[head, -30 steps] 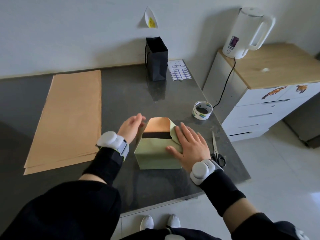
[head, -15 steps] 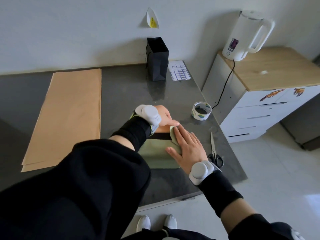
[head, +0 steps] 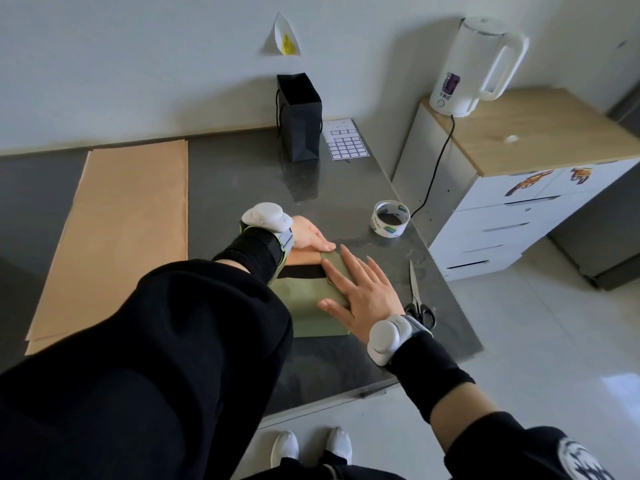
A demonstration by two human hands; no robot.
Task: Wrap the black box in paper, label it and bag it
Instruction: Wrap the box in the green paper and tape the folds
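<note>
- Right hand (head: 360,292) lies flat, fingers straight, on the green paper (head: 308,306) around the black box (head: 301,273).
- Left hand (head: 311,235) presses the far flap, fingers flat.
- The box sits mid-desk (head: 235,188), its long axis running 6 to 12 o'clock.
- On the dark grey desk: black bag (head: 299,123) at 12, tape roll (head: 390,220) at 2, scissors (head: 417,296) at 3.

This looks like a room in a home: right of the dark grey table (head: 242,188) stands a white drawer cabinet (head: 502,237) with cartoon stickers (head: 528,178), a corded electric kettle (head: 474,64) on its wooden top, and glossy floor tiles (head: 536,358) around it.
</note>
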